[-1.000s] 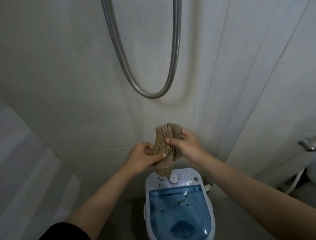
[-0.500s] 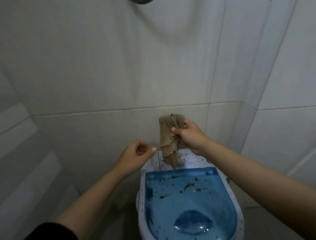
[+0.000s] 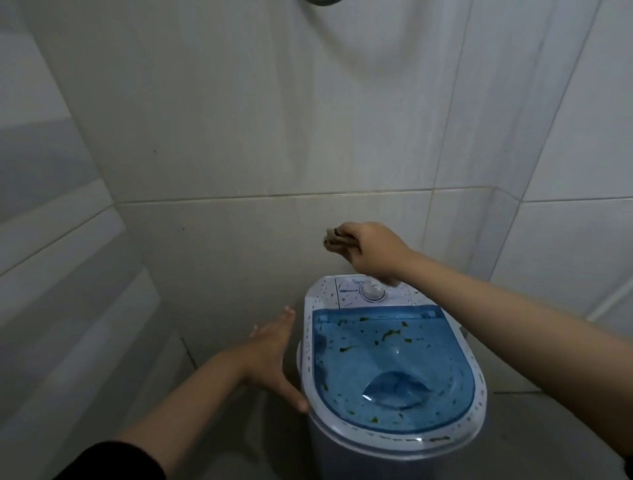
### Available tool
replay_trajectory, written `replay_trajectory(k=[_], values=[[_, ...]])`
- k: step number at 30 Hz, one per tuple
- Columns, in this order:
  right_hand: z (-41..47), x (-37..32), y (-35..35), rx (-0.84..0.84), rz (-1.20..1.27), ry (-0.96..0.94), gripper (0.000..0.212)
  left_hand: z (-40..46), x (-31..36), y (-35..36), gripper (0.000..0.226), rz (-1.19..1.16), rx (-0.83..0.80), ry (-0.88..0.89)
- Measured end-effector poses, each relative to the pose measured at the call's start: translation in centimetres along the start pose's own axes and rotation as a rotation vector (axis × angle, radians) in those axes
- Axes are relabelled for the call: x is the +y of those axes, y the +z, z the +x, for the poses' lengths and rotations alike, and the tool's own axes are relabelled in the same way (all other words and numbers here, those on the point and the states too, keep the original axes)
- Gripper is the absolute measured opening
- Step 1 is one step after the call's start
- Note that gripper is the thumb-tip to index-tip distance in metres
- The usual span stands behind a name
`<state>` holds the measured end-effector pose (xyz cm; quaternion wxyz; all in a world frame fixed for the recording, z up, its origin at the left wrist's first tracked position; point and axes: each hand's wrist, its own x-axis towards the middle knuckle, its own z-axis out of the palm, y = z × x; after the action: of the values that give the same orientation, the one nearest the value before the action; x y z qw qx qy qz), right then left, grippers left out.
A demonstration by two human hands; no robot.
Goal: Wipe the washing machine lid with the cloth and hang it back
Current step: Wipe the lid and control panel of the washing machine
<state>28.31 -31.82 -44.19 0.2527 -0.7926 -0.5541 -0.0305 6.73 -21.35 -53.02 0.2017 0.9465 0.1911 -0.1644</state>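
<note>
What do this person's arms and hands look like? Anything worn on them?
Both forearms are bare, and no gloves, rings or watch show on the left hand or right hand. A dark sleeve shows on the left upper arm; the right arm's top is cut off.

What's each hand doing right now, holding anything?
Left hand: open, empty, beside the washing machine.
Right hand: closed on the cloth, above the control panel.

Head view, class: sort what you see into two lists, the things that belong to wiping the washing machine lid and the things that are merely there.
Belongs to the job:
cloth, bunched in the right hand
blue lid, speckled with green bits
left hand, open beside the machine

Merely there:
dial
tiled wall
hose loop, at top edge
</note>
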Motion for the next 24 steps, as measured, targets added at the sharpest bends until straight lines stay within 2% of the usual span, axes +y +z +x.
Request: replay_trajectory(k=[3,6,8,13,17,24], values=[[1.1,-0.3,1.9,-0.089,-0.245,-0.054,0.033,0.6,-0.4,0.9,0.152,0.010,-0.042,0.030],[1.3,-0.6,4.1,-0.197,-0.362,-0.053,0.044,1.5,-1.1,2.0,0.151,0.006,-0.057,0.058],[1.3,-0.8,5.4,-0.254,-0.420,-0.049,0.044,2.0,-1.6,2.6,0.149,-0.003,-0.051,0.060],[1.2,-1.1,8.6,-0.365,-0.435,0.031,0.047,2.8,-2.0,3.4,0.139,-0.023,-0.038,0.105],[0.7,-1.8,9.7,-0.362,-0.481,-0.020,0.037,2.9,-2.0,3.5,0.135,-0.044,-0.021,0.132],[-2.5,-3.4,10.4,-0.396,-0.482,-0.149,0.048,3.3,-3.0,4.6,0.136,-0.181,0.048,0.190]])
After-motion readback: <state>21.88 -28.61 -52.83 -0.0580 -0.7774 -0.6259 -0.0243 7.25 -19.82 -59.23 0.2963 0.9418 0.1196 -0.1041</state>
